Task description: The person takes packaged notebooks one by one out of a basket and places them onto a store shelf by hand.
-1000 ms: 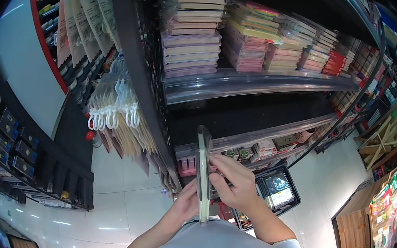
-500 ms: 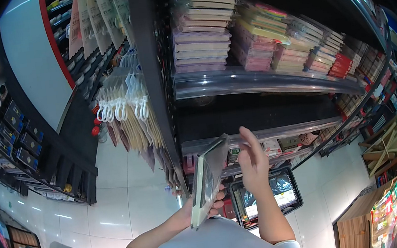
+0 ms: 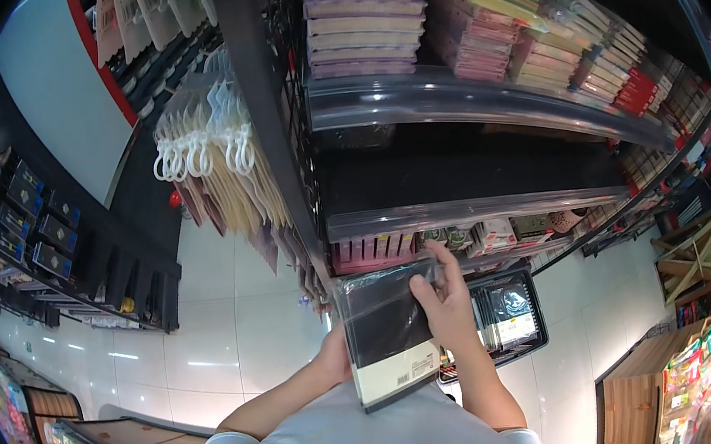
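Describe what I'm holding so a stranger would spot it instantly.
Find the black shelf unit bearing pastel rectangular stacks. Before it, between the left hand and right hand, is a flat, rectangular black-and-cream package in clear plastic. Unlike those stacks, it's mostly black, with a barcoded cream band.

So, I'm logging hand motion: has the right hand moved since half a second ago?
Yes: the right hand has dropped in view; its fingertips, then across the lower shelf edge, now show below it.
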The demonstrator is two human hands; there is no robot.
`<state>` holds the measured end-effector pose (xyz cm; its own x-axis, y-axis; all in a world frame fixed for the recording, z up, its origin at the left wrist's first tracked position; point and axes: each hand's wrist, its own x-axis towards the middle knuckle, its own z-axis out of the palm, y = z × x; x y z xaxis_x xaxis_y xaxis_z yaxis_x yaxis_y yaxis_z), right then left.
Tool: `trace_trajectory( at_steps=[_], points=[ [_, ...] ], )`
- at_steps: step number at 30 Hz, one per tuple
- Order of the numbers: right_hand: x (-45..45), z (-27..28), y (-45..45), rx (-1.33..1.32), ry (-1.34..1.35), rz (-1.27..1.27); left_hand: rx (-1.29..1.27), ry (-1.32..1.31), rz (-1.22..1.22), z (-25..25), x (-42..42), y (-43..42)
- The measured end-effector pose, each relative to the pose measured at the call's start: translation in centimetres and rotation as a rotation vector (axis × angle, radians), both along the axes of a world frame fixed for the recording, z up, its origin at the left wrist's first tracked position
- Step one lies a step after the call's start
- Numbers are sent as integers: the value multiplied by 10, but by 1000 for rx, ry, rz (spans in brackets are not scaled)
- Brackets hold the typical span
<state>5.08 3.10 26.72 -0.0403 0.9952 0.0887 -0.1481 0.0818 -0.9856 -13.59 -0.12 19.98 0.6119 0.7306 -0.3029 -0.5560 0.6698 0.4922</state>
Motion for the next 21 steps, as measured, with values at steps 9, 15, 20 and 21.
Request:
trace_trajectory(
  at_steps=[9, 15, 20, 21],
  points=[
    [8, 11, -20, -3, 18, 16, 305, 92, 267, 34, -3, -11],
    [19, -6, -13, -166, 43, -42, 350, 336, 269, 34, -3, -4],
    [16, -19, -12, -171, 35, -18, 222, 223, 300, 31, -2, -2],
    [15, -20, -12, -159, 45, -15, 234, 225, 309, 32, -2, -1]
  ],
)
